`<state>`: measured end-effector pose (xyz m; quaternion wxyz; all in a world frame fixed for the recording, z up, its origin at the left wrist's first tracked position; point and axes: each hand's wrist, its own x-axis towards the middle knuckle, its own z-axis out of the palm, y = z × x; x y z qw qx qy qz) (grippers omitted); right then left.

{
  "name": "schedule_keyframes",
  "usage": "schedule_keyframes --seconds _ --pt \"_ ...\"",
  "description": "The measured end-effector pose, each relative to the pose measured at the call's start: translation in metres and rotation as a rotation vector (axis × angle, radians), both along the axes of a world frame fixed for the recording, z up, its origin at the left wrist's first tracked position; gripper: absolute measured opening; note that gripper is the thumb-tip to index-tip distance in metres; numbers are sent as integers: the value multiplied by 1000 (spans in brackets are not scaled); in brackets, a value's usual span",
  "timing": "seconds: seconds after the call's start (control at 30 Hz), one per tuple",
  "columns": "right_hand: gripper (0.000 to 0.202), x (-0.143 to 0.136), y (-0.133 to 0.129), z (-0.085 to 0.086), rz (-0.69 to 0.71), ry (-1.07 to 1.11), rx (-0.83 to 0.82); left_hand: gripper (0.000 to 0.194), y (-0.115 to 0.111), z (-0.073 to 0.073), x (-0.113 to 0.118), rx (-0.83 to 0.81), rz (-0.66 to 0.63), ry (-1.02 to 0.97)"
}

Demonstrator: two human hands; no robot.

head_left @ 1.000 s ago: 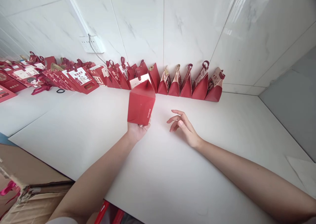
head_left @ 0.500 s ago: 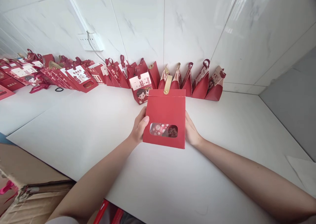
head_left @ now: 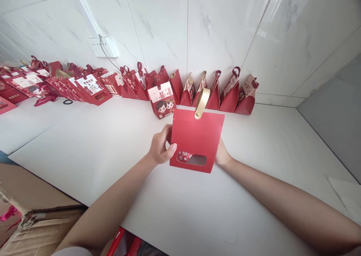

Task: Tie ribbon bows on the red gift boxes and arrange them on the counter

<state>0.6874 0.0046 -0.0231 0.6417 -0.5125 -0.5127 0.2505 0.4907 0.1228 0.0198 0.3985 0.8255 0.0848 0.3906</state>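
Note:
A red paper gift box (head_left: 194,135) with a gold strap handle (head_left: 202,103) is held upright above the white table, tilted a little to the right. Through its oval window (head_left: 200,160) a red printed wrapper shows on the left side. My left hand (head_left: 162,145) grips the left edge, thumb at the front and fingers behind. On the right edge, my right hand (head_left: 222,154) holds the box from the side and back; most of its fingers are hidden. Just behind stands a smaller box (head_left: 163,101) printed with two cartoon figures.
Several red gift boxes (head_left: 229,96) stand in a row along the tiled wall. More boxes (head_left: 90,90) crowd the left end of the table (head_left: 107,147). A socket (head_left: 103,48) with a cable is on the wall. A cardboard carton (head_left: 42,222) sits at lower left.
The box has shifted slightly right and down and has turned and tilted. The wrapper behind the window now shows only at the left. Both hands have stayed on the box.

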Motion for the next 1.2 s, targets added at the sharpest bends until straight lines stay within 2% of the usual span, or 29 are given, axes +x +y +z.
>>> schedule_keyframes --seconds 0.13,0.27,0.33,0.4,0.5,0.63,0.7,0.8,0.9,1.0,1.07,1.2 --pt "44 0 -1 5 -173 162 138 40 11 1 0 18 47 11" --pt "50 -5 -8 11 -127 69 296 45 10 4 2 -186 -8 -27" --pt "53 -10 -11 13 -96 -9 287 43 5 6 5 -309 0 -15" --pt "46 -15 -14 13 -93 -52 221 36 -2 10 7 -386 18 -23" --pt "29 -20 -13 10 -88 -34 143 31 -12 17 10 -449 53 -51" --pt "28 -21 -9 7 -76 -11 99 35 -20 22 13 -502 93 -52" --pt "28 -21 -9 11 -65 -21 98 34 -21 24 13 -494 102 -51" --pt "44 -19 -10 30 -37 -100 160 27 -23 25 14 -463 118 -55" --pt "67 -11 -16 62 4 -341 274 22 -25 25 15 -441 118 -57" --pt "65 0 -25 93 79 -710 284 21 -26 27 14 -394 109 -47" --pt "57 7 -31 108 59 -887 221 21 -25 29 13 -357 112 -28" --pt "57 13 -37 118 -2 -1013 158 22 -24 31 12 -341 95 -12"
